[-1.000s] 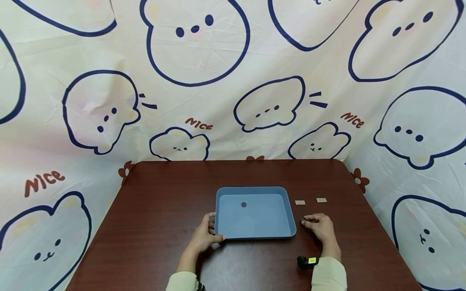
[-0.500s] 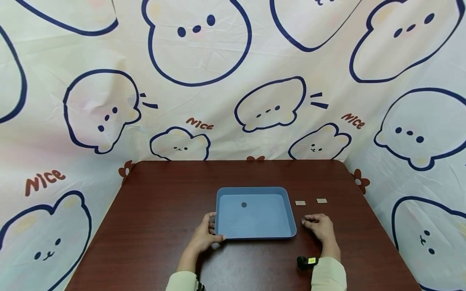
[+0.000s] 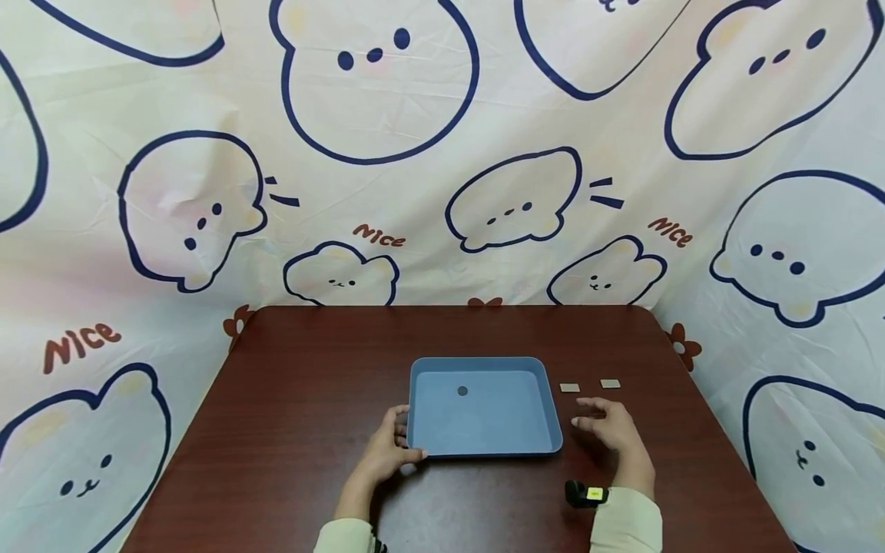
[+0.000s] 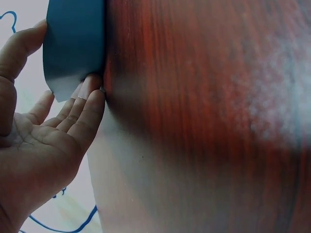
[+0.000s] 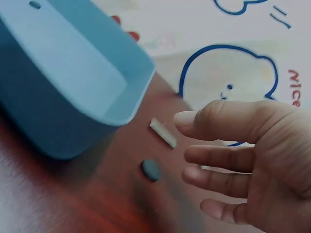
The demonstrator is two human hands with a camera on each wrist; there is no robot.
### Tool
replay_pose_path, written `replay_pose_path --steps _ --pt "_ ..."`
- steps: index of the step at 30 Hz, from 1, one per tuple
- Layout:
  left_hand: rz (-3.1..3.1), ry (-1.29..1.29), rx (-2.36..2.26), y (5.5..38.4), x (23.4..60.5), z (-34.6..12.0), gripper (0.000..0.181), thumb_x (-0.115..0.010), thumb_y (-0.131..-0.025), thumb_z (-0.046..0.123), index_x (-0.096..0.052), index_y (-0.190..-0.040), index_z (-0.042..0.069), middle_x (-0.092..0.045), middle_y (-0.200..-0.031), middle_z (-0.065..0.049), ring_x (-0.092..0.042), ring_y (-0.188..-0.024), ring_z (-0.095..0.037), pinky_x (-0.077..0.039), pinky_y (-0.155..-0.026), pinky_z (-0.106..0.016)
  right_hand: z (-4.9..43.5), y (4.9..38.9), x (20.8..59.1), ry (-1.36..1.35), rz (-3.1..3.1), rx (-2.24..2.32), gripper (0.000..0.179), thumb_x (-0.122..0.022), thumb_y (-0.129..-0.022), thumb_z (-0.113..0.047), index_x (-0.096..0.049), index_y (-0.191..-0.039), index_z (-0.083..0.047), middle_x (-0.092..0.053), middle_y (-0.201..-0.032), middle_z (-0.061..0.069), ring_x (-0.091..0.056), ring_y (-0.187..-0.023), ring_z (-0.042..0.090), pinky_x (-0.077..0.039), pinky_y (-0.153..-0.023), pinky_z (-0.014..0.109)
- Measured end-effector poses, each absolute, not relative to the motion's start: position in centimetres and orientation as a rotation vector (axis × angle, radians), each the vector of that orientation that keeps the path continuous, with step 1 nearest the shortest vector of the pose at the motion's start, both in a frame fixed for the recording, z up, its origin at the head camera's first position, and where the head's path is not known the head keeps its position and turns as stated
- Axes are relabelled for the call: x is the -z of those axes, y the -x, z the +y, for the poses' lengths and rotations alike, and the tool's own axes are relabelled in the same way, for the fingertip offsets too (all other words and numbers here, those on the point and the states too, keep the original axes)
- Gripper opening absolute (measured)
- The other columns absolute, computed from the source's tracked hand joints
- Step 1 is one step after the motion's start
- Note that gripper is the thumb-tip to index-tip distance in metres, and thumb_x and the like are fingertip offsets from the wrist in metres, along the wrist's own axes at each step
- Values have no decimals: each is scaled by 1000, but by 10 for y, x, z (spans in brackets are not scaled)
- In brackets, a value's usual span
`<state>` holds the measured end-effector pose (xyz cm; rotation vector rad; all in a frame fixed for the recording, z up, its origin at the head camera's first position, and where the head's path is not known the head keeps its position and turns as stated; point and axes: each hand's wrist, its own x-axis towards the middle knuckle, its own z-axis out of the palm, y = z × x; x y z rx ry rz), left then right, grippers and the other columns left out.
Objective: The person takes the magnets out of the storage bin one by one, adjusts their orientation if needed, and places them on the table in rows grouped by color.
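Note:
My left hand grips the near left corner of a blue tray, its thumb and fingers on either side of the corner in the left wrist view. A small dark round disc lies inside the tray. To the right of the tray hovers my right hand, thumb and fingers apart, holding nothing. Another dark disc lies on the table just off its fingertips in the right wrist view; in the head view I cannot make it out. Beyond that hand are two small pale rectangular pieces, a left one and a right one.
Everything rests on a dark brown wooden table. A cream cloth with cartoon bears hangs behind it and along both sides. On my right wrist is a small black device with a yellow label.
My right hand has let go of the dark disc; its thumb and fingers have spread and drawn slightly back. The left hand keeps its place on the tray.

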<state>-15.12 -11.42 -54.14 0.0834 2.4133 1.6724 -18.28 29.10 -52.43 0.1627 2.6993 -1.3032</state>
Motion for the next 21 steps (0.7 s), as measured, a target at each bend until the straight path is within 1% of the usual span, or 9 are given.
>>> replay_pose_path --steps 5,9,13,16,21 --pt "2398 -89 -1685 151 541 -114 82 -80 -72 7 -32 -138 4 -49 -107 -21 -49 -82 -26 -44 -63 -36 290 185 514 -133 2675 1292 48 -73 -81 -19 -59 -123 0 -56 -115 20 -54 -98 30 -45 -78 45" --pt "2394 -93 -1696 151 540 -114 82 -80 -71 7 -33 -137 4 -49 -107 -21 -50 -83 -28 -43 -63 -36 286 186 509 -107 2674 1294 47 -74 -80 -18 -60 -122 -1 -58 -113 19 -56 -95 28 -45 -78 45" --pt "2375 -99 -1719 151 541 -116 82 -80 -71 7 -32 -138 3 -49 -108 -22 -51 -84 -28 -45 -62 -36 277 188 503 -51 2676 1305 48 -74 -80 -17 -59 -123 -1 -59 -115 19 -59 -94 27 -46 -79 45" --pt "2366 -100 -1724 151 542 -116 83 -81 -72 8 -32 -138 4 -50 -108 -23 -52 -84 -27 -45 -61 -36 270 191 499 -19 2649 1356 49 -74 -80 -15 -58 -124 0 -58 -118 19 -59 -94 26 -47 -77 43" --pt "2376 -98 -1709 152 543 -115 83 -81 -72 10 -32 -138 4 -50 -108 -22 -51 -84 -27 -45 -62 -37 258 196 497 44 2608 1407 47 -73 -81 -14 -58 -122 1 -59 -114 19 -58 -92 26 -49 -69 39"
